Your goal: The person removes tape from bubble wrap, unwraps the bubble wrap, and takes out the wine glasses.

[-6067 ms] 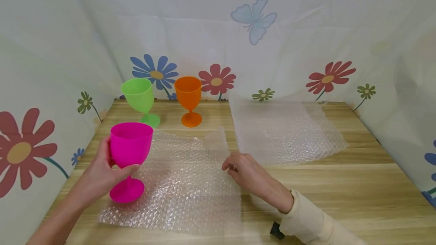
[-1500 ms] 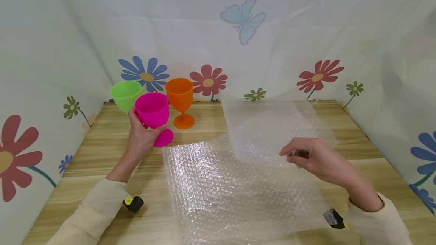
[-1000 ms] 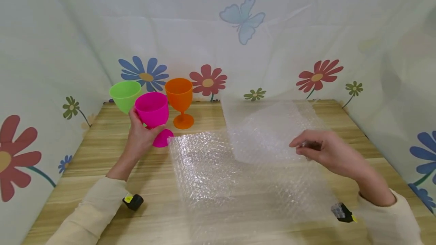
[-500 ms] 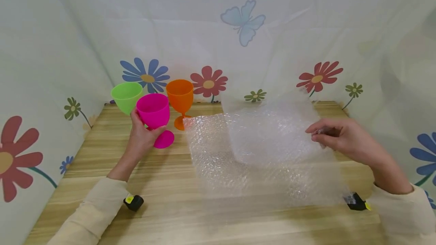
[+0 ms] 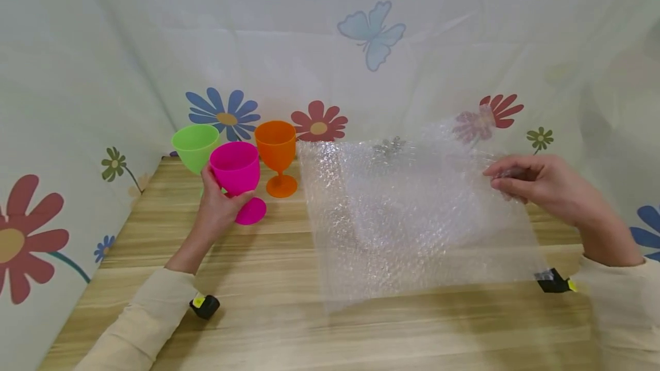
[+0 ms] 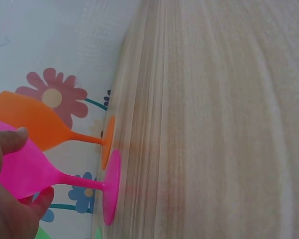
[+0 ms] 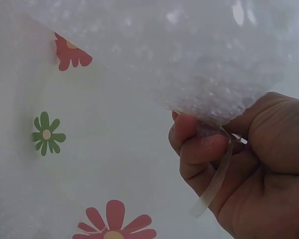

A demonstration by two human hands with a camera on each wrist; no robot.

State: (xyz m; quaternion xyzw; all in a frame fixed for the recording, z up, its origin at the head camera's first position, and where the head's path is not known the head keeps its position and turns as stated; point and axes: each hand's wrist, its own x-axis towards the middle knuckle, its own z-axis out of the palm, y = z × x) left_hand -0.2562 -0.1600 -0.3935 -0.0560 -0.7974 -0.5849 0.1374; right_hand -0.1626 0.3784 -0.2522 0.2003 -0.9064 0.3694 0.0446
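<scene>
My left hand grips a pink goblet around the lower bowl. The goblet is upright, its foot down at the tabletop in the left wrist view. Just behind it stand a green goblet, partly hidden, and an orange goblet. At the right, my right hand pinches the edge of a clear bubble wrap sheet between thumb and fingers. That sheet hangs raised over the back right of the table, and a second sheet shows faintly through it. A thin clear strip dangles from the pinch.
The wooden table meets a white flowered cloth backdrop at its back and sides. A black wrist device sits at the left sleeve, another black device by the right sleeve, close to the sheet's lower corner.
The pink goblet has gone from over the near sheet to beside the other goblets. My right hand has since lifted that sheet and drawn it right and back, over the second sheet.
</scene>
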